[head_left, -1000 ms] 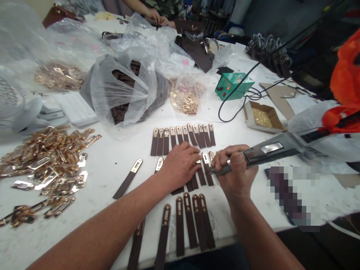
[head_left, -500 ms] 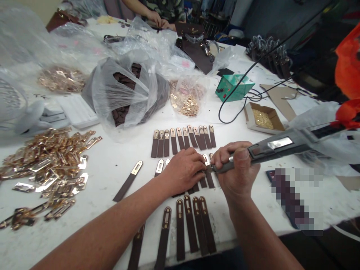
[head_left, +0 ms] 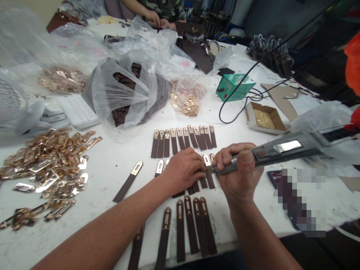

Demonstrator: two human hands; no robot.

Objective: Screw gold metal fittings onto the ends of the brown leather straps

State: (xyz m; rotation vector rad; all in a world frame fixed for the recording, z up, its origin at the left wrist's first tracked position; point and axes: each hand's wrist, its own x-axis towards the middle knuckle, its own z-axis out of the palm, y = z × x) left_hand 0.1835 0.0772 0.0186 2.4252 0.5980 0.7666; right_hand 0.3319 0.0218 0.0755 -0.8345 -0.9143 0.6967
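My right hand [head_left: 243,174] is wrapped around a grey electric screwdriver [head_left: 287,148]. Its tip points left, at a brown strap [head_left: 209,179] with a gold slotted plate [head_left: 207,160] on its end. My left hand [head_left: 184,168] lies over the middle row of straps, its fingers curled and pressed together, with the fingertips at that strap's left edge. What lies beneath the palm is hidden. Behind the hands runs a row of straps with gold plates [head_left: 180,139]. Nearer me lie longer-looking plated straps [head_left: 180,232], and one strap [head_left: 128,182] slants off to the left.
A heap of gold plates [head_left: 47,165] covers the left side. Plastic bags of brown pieces [head_left: 126,90] and gold parts [head_left: 188,99] stand behind. On the right are a green box [head_left: 234,87], a cable, a tray of small gold pieces [head_left: 264,119] and a phone [head_left: 287,198]. Another person's hands [head_left: 160,20] work across the table.
My right hand and the screwdriver have shifted slightly right, and the tool's rear end sits lower. My left hand stays almost in place.
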